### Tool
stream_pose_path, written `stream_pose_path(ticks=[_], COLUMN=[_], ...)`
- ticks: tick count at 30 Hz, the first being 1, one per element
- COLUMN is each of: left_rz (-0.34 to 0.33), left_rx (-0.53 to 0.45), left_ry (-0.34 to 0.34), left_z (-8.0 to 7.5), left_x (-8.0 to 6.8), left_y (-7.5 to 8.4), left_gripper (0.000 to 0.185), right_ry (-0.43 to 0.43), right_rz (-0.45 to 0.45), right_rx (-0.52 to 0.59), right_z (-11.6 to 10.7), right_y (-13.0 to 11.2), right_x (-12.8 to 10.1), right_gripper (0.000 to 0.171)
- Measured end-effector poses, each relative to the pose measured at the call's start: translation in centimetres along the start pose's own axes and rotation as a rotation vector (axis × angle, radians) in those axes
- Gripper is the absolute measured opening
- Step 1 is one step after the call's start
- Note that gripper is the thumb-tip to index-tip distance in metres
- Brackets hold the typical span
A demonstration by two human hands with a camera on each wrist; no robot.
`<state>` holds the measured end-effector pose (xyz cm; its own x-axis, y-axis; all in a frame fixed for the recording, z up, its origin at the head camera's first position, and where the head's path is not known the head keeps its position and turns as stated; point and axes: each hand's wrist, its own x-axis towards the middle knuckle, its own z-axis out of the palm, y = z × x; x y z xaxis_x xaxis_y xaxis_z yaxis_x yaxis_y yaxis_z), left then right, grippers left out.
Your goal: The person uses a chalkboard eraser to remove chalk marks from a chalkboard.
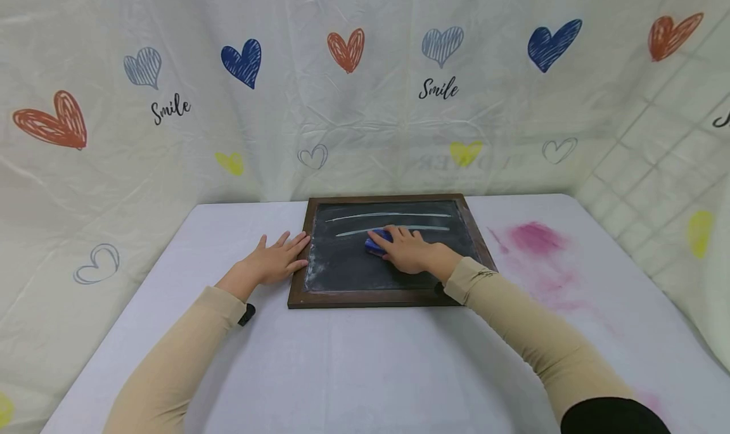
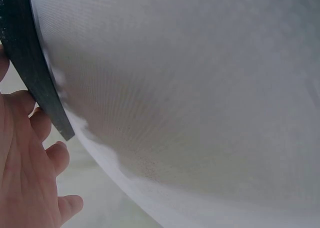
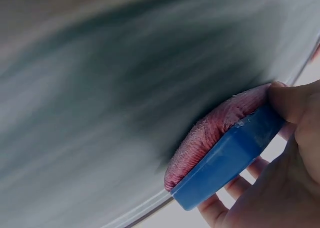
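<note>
Right hand point(image 1: 412, 251) first: its fingers are curled over a small blue plastic eraser block with a pinkish-red fuzzy felt pad point(image 1: 377, 240), thumb on one side and the rest wrapped round the other. In the right wrist view you can see the same eraser point(image 3: 220, 155) tilted in the lower right of the frame, felt side pressed against the dark board, with the fingertips point(image 3: 287, 101) clamped on the blue back. That view is smeary, so not much more detail there.

The eraser sits near the middle of the frame in the head view, on a dark chalkboard with a brown wooden frame point(image 1: 393, 298), right at the left end of the lower of two white chalk lines point(image 1: 393, 215) drawn across the top part of the board. The board's lower left area looks dusty white.

Left hand point(image 1: 276, 261) lies flat, fingers straight and a bit spread, holding nothing, fingertips touching the left edge of the wooden frame. The left wrist view shows those fingers point(image 2: 30, 178) at the lower left beside a dark edge, blurry otherwise.

Both arms wear beige sleeves point(image 1: 530, 332). The board lies on a white cloth-covered table point(image 1: 353, 370), with a pink smudge point(image 1: 536, 241) on the cloth to the right of the board. Behind is a crinkly white curtain printed with coloured hearts and "Smile" point(image 1: 342, 104).
</note>
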<state>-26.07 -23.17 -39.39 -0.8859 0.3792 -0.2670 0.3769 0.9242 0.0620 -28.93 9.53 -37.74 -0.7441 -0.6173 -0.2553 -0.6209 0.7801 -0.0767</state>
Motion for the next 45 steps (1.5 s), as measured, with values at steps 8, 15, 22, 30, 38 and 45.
stream_pose_path(ticks=[8,15,22,30,38,45], left_rz=[0.003,-0.002,0.002,-0.002,0.001,-0.002], left_rx=[0.015,0.015,0.003,0.01,0.01,0.016], left_ry=[0.002,0.001,0.007,0.004,0.018,0.011], left_z=[0.0,0.1,0.0,0.2,0.3,0.3], left_x=[0.0,0.0,-0.2,0.0,0.0,0.1], left_y=[0.1,0.1,0.1,0.0,0.0,0.0], left_gripper=[0.069,0.069,0.069,0.069,0.068,0.069], right_ry=[0.059,0.069,0.078,0.03,0.03,0.044], right_rz=[0.132,0.204,0.139,-0.092,-0.176,-0.125], right_rx=[0.04,0.055,0.043,0.031,-0.077,0.004], right_z=[0.4,0.4,0.8,0.5,0.6,1.0], right_y=[6.0,7.8,5.5,-0.8,-3.2,-0.7], right_x=[-3.6,-5.1,-3.5,-2.6,-2.5,-1.6], right_gripper=[0.06,0.061,0.062,0.063,0.062,0.062])
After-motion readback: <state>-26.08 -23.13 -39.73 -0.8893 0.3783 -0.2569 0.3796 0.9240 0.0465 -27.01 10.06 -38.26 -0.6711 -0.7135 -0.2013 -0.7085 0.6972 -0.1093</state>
